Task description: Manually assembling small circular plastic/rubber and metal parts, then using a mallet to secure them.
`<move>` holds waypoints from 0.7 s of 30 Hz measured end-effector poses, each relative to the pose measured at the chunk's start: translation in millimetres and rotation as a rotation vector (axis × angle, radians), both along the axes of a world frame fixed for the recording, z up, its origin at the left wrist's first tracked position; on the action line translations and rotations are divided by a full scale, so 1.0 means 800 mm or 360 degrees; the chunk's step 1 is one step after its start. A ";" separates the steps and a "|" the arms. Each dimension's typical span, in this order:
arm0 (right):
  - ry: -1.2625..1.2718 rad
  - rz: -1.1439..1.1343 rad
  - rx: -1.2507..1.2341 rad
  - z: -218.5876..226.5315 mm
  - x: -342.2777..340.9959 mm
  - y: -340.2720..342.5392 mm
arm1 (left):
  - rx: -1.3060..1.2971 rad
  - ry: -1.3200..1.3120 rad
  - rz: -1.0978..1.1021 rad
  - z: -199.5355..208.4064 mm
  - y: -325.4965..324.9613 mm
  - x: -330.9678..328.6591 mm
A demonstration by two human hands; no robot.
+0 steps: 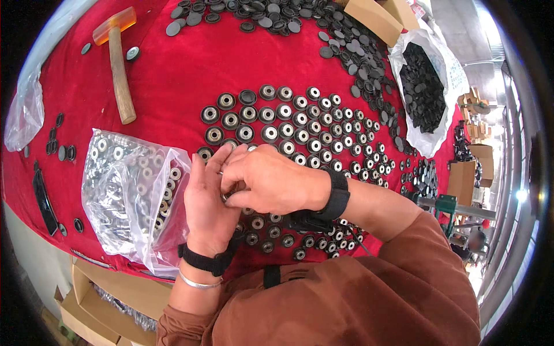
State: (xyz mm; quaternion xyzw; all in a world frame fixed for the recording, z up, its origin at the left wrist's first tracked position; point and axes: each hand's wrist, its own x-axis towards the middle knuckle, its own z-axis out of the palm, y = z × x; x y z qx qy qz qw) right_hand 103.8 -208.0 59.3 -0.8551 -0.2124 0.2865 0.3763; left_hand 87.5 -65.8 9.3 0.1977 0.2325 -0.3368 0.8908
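My left hand is cupped with its palm turned up, just right of a clear plastic bag of small metal rings. Over that palm, my right hand curls its fingers in, thumb and fingertips pressed together. A sliver of metal shows at the fingertips, but the fingers cover most of it. Beyond and around both hands stand rows of round black caps with metal rings seated in their centres. One black cap in the far row shows no ring.
A mallet with an amber head lies far left on the red cloth. Loose black discs are heaped at the back. A white sack of black pieces stands at right. Cardboard boxes sit below the near edge.
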 end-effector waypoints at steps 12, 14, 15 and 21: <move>-0.0967 -0.0419 -0.0537 -0.091 0.104 -0.075 | 0.0044 -0.0039 -0.0123 -0.005 0.001 -0.010; -0.1124 -0.0385 -0.0737 -0.101 0.112 -0.075 | 0.0036 -0.0048 -0.0108 -0.008 0.003 -0.011; -0.1122 -0.0382 -0.0737 -0.103 0.113 -0.078 | 0.0036 -0.0045 -0.0106 -0.008 0.003 -0.011; -0.1066 -0.0549 -0.0585 -0.089 0.108 -0.085 | 0.0021 -0.0047 -0.0112 -0.012 0.003 -0.014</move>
